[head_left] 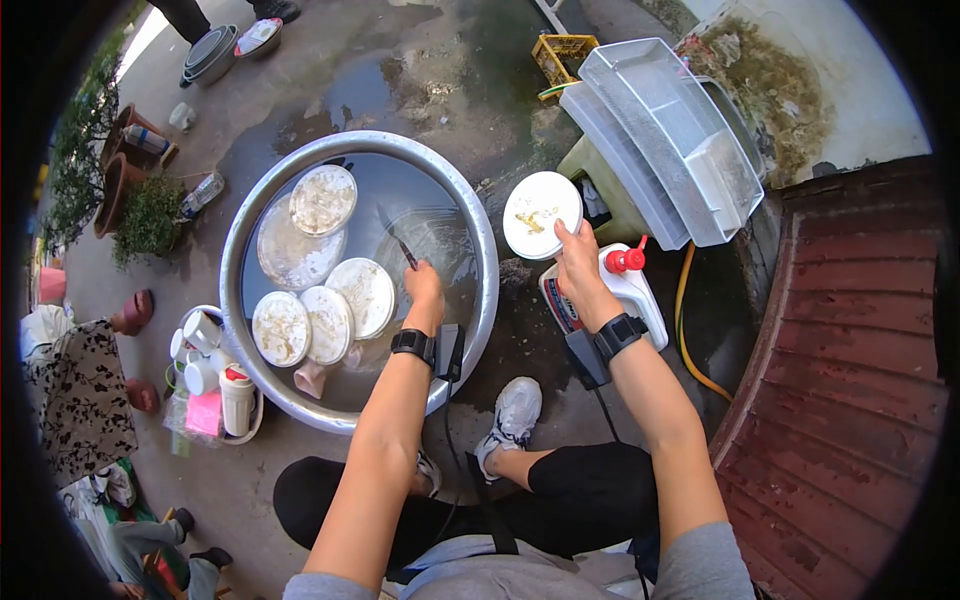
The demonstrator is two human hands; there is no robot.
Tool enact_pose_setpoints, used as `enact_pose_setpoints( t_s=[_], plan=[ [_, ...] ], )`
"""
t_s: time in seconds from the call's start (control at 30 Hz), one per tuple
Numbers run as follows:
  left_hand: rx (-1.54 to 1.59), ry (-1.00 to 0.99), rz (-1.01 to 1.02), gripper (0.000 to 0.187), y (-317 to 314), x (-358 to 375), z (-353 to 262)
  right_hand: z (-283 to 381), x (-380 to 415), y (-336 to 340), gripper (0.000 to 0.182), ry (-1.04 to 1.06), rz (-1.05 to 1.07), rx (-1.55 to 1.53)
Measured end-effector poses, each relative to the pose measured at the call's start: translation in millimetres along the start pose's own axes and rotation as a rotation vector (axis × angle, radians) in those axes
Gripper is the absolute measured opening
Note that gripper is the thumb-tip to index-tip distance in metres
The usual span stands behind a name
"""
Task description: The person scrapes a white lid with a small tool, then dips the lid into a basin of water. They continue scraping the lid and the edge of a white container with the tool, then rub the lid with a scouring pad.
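Observation:
My left hand (424, 290) is closed around the dark handle of a small knife (396, 233), held over the large metal basin (483, 290). The blade points up and to the left, above the water. To the right of the basin, my right hand (582, 265) grips the edge of a round white lid (535, 192). Yellowish residue marks the lid's face. In the basin lie several similar round discs with brownish stains, among them a white lid (361, 299) near my left hand and a larger, partly submerged disc (285, 250).
A white jug with a red cap (635, 295) stands beside my right wrist. Clear plastic bins (660, 150) are stacked at the upper right, near a yellow hose (688, 340). Left of the basin sits a tub of cups (203, 375). Potted plants (150, 225) and a seated person are farther left.

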State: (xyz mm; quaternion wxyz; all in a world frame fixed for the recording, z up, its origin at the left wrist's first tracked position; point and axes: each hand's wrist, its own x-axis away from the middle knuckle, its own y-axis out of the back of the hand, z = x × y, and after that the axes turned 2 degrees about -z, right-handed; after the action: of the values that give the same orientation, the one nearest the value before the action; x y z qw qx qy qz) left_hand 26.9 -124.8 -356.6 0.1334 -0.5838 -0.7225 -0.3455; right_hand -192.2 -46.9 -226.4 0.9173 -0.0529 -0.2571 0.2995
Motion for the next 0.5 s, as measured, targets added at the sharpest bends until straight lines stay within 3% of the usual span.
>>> enact_pose_setpoints(
  t_s=[0.03, 0.07, 0.17, 0.2, 0.3, 0.37, 0.43, 0.5],
  plan=[
    [0.357, 0.171, 0.175, 0.014, 6, 10, -14, -3, -2, 0, 0.031, 0.002, 0.001, -0.001],
    [0.358, 0.169, 0.175, 0.014, 7, 20, -24, -7, -3, -1, 0.032, -0.015, -0.013, -0.012],
    [0.788, 0.315, 0.528, 0.011, 3, 69, -74, -19, -8, -5, 0.033, -0.027, -0.057, -0.013],
    [0.791, 0.235, 0.693, 0.016, -5, 77, -75, -23, -10, -5, 0.033, -0.021, -0.056, -0.017],
    [0.575, 0.196, 1.004, 0.035, -12, 134, -116, -29, -16, -4, 0.033, -0.065, -0.018, -0.042],
    [0.326, -0.034, 0.905, 0.036, -19, 149, -126, -22, -15, -4, 0.032, -0.114, 0.014, -0.065],
    [0.154, -0.097, 0.949, 0.036, -17, 150, -133, -7, -7, -5, 0.031, -0.27, 0.024, -0.102],
    [-0.02, -0.163, 0.984, 0.038, -12, 151, -139, -10, -11, -3, 0.031, -0.267, 0.044, -0.1]
  ],
)
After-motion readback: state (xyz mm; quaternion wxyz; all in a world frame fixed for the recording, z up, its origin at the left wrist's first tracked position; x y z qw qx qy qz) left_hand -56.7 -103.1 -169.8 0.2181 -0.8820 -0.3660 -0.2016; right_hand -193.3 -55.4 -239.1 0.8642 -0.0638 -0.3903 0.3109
